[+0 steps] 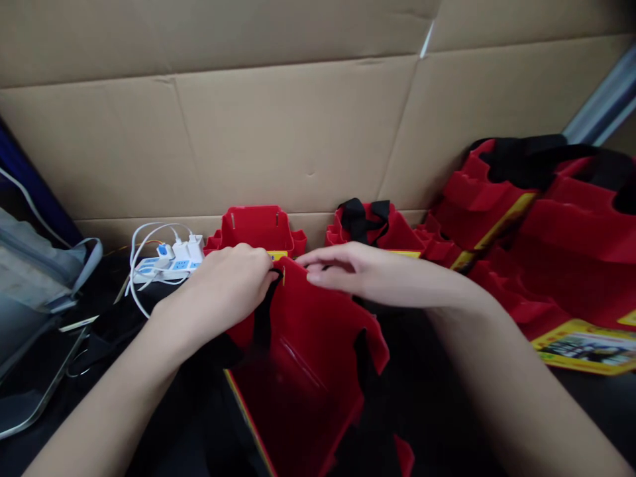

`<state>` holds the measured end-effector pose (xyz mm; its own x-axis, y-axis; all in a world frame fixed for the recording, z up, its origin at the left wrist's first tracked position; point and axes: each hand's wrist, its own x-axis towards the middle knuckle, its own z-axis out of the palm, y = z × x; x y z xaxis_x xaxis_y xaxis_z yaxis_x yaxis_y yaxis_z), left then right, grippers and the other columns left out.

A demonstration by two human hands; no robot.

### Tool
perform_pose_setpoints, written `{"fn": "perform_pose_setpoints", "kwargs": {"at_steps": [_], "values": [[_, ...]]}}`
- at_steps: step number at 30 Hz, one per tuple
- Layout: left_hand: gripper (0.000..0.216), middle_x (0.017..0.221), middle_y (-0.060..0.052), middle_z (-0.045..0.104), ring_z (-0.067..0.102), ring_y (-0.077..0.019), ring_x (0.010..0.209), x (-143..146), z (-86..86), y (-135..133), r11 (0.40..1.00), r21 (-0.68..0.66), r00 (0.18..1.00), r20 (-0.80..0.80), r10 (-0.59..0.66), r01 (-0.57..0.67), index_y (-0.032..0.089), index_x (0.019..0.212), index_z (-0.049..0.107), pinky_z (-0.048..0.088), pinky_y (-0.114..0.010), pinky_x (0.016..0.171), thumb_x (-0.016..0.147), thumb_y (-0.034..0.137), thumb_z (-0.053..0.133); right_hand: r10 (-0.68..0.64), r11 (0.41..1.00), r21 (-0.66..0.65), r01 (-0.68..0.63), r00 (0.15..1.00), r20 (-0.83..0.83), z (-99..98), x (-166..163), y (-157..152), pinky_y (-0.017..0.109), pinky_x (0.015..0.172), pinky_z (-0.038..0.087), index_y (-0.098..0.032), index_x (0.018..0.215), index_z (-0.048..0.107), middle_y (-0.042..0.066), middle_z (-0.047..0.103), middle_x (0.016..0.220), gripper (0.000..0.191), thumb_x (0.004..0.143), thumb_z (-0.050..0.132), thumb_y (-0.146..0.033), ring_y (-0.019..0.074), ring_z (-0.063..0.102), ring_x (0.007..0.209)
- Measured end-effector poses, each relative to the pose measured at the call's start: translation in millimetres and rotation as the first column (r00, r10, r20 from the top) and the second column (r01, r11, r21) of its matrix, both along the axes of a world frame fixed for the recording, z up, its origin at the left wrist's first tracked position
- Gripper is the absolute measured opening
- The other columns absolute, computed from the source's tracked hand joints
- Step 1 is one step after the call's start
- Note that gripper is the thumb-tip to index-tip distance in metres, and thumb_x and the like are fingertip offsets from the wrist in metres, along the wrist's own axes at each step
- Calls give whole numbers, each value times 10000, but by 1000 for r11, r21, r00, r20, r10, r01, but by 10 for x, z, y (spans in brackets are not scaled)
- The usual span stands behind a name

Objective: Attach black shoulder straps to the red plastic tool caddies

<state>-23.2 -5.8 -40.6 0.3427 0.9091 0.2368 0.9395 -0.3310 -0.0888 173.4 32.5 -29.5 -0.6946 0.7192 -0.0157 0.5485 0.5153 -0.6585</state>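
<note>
A red plastic tool holder point(313, 331) with black straps is tilted in front of me, its hollow inside facing up. My left hand point(241, 275) is closed at its upper corner, pinching a black strap point(263, 318) beside a small slot. From the other side, my right hand point(342, 265) grips the top edge of the same holder, fingers at the far side and thumb on the near side. The left fingertips are partly hidden by the hand.
Behind stand two more red holders point(256, 228) point(392, 232), and larger ones point(571, 245) are at right. A white power strip point(171, 265) with plugs and cables lies at left, near a grey bag point(40, 265). Cardboard point(298, 132) forms the back wall.
</note>
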Motion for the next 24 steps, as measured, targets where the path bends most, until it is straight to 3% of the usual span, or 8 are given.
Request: {"fn": "perform_pose_setpoints", "kwargs": {"at_steps": [4, 8, 12, 16, 20, 22, 24], "values": [[350, 762, -116, 642, 610, -243, 679, 85, -58, 44, 999, -2, 995, -89, 49, -49, 137, 807, 623, 394, -314, 554, 877, 275, 309, 33, 986, -153, -61, 983, -179, -133, -89, 222, 203, 631, 474, -187, 1125, 590, 47, 636, 1020, 346, 807, 491, -279, 132, 582, 846], [322, 787, -112, 641, 605, -251, 692, 105, -95, 82, 1000, -14, 998, -63, 11, -12, 149, 829, 614, 376, -310, 533, 876, 280, 324, 97, 981, -137, -136, 961, -257, -329, -188, 343, 231, 713, 466, -150, 994, 646, 48, 659, 947, 273, 762, 502, -162, 138, 596, 844], [229, 762, -87, 625, 584, -210, 679, 58, -107, 120, 999, -23, 998, 60, -23, 24, 158, 772, 582, 390, -292, 559, 844, 316, 432, 68, 992, -81, -97, 949, -307, -427, -234, 382, 268, 733, 468, -119, 922, 643, 68, 657, 898, 221, 759, 520, -202, 157, 598, 849], [215, 795, -55, 624, 573, -184, 707, -42, -57, 160, 998, 23, 980, 191, -60, 57, 168, 855, 561, 408, -281, 604, 800, 371, 516, 92, 996, 19, -90, 961, -260, -440, -248, 366, 273, 709, 456, -107, 896, 622, 73, 647, 843, 233, 775, 515, -275, 164, 597, 827], [208, 1007, -18, 621, 566, -157, 893, -143, 30, 220, 954, 80, 928, 222, -300, 290, 221, 1001, 585, 414, -250, 725, 810, 281, 528, 90, 983, 169, -64, 984, -152, -426, -277, 347, 230, 655, 431, -124, 852, 614, 53, 643, 813, 190, 783, 485, -244, 136, 588, 766], [181, 932, 15, 649, 581, -112, 816, -178, 44, 260, 927, 49, 889, 268, -371, 372, 236, 964, 618, 412, -201, 683, 813, 211, 520, -6, 957, 290, 15, 999, -33, -421, -254, 386, 214, 636, 418, -142, 814, 617, 37, 642, 780, 160, 766, 471, -186, 122, 584, 729], [147, 785, 26, 662, 577, -89, 674, -205, 39, 297, 929, 15, 877, 322, -355, 371, 217, 894, 645, 398, -175, 581, 797, 192, 537, -219, 886, 441, 143, 968, 125, -417, -172, 470, 228, 638, 418, -153, 777, 621, 41, 636, 750, 160, 733, 468, -135, 136, 588, 711]]}}
